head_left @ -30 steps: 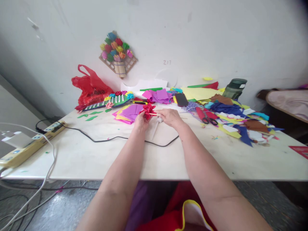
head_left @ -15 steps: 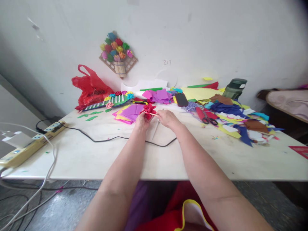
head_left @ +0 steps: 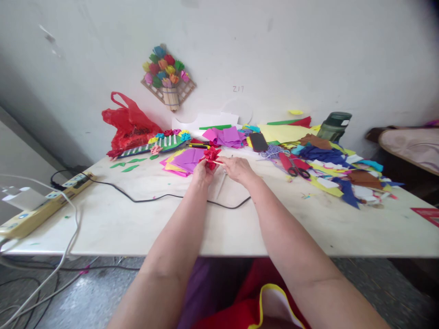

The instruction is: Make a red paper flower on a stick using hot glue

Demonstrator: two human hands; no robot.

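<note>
My left hand [head_left: 203,172] is closed on a red paper flower [head_left: 212,154] with crinkled petals, over the middle of the table. My right hand [head_left: 236,168] pinches a thin pale stick [head_left: 217,162], whose tip reaches to the flower. Beneath the hands a white, slender tool [head_left: 221,185] lies on the tabletop, partly hidden by my right hand. Just left of the flower is a stack of purple, yellow and pink paper sheets [head_left: 183,161]. A yellow and black cutter knife [head_left: 199,145] rests behind that stack.
A black cord [head_left: 133,199] crosses the table to a yellow power strip [head_left: 51,205]. Scissors [head_left: 297,171], paper scraps [head_left: 322,157], a phone [head_left: 259,142] and a green bottle [head_left: 335,126] lie or stand right. Green paper leaves [head_left: 130,168] and a red bag [head_left: 128,121] are left.
My right hand and the stick have shifted slightly left, nearer the red flower. My left hand stays almost in place.
</note>
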